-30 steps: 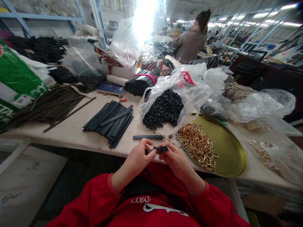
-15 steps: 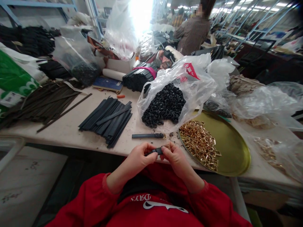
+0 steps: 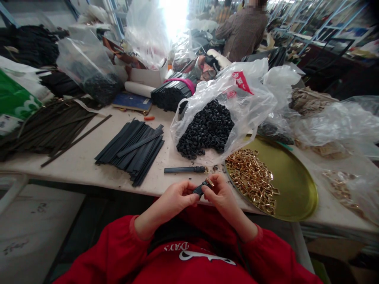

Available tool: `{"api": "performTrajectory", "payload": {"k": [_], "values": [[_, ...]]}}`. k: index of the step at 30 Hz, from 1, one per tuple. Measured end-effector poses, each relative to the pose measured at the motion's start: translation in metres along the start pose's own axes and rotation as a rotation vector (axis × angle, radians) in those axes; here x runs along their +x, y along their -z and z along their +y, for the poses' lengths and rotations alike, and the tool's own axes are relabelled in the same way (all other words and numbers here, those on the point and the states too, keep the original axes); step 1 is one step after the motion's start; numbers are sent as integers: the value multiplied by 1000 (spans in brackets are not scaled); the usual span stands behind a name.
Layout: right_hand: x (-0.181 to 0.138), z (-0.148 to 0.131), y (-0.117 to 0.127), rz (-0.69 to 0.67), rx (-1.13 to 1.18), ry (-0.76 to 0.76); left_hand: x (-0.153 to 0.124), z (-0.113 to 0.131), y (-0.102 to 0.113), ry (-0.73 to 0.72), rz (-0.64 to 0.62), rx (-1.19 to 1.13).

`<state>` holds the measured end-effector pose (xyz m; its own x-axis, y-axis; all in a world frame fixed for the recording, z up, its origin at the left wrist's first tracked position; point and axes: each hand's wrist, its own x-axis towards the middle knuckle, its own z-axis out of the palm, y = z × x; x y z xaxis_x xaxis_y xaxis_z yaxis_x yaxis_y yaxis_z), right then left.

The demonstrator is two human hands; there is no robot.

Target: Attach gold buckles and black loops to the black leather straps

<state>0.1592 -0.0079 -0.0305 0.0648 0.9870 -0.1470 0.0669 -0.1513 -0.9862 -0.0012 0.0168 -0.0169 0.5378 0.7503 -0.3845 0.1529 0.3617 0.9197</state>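
Observation:
A dark strap (image 3: 199, 190) with a gold buckle (image 3: 209, 182) at its upper end is held between my two hands at the table's front edge. My left hand (image 3: 179, 196) pinches the strap from the left. From the right, my right hand (image 3: 217, 192) grips it just below the buckle. Just beyond my fingers lies a finished-looking strap (image 3: 183, 170) with a buckle at its right end. A pile of flat dark strips (image 3: 130, 152) rests to the left. Small black loops (image 3: 207, 130) fill an open plastic bag (image 3: 248, 90) ahead of my hands.
A round gold tray (image 3: 299, 189) with a heap of gold buckles (image 3: 254, 177) stands on the right. Brown strips (image 3: 56, 126), a blue notebook (image 3: 132, 102) and a banded bundle (image 3: 173, 92) lie farther back. A person (image 3: 245, 35) is beyond the table.
The strap in my hands has turned from nearly level to slanting, and its gold buckle now shows more clearly at the upper right. The whole view has shifted slightly.

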Motion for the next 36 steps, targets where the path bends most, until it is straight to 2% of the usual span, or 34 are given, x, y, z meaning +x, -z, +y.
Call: {"api": "performTrajectory", "payload": {"k": [4, 6, 10, 12, 15, 20, 22, 24, 27, 29, 31, 33, 35, 36], "values": [[3, 4, 0, 8, -19, -86, -1, -4, -1, -46, 47, 118], [2, 4, 2, -38, -34, -90, -1, -5, -2, -43, 37, 88], [-7, 0, 7, -200, -197, 67, -1, -8, -3, 27, 9, -71], [-12, -2, 9, -239, -275, 154, -1, -9, -5, 65, -1, -108], [-20, -1, 11, -246, -293, 188, -3, -6, -7, 98, -26, -131], [-29, 10, 5, -162, -172, 135, -9, 3, -6, 203, -103, -113], [-30, 15, 0, -183, -137, 126, -9, 4, -6, 181, -99, -62], [-25, 17, -3, -193, -120, 156, -5, 5, -8, 91, -71, 34], [-5, 20, -1, -94, -286, 233, 9, 6, -7, -93, 39, 316], [14, 23, 4, 27, -558, 319, 20, 9, 1, -227, 149, 568], [32, 28, 10, 125, -824, 432, 29, 18, 19, -345, 266, 815], [44, 34, 12, 157, -992, 525, 36, 32, 48, -355, 412, 1061], [48, 41, 12, 147, -1071, 564, 42, 47, 82, -191, 625, 1311], [48, 44, 11, 143, -1088, 570, 45, 54, 99, -134, 704, 1350]]}}
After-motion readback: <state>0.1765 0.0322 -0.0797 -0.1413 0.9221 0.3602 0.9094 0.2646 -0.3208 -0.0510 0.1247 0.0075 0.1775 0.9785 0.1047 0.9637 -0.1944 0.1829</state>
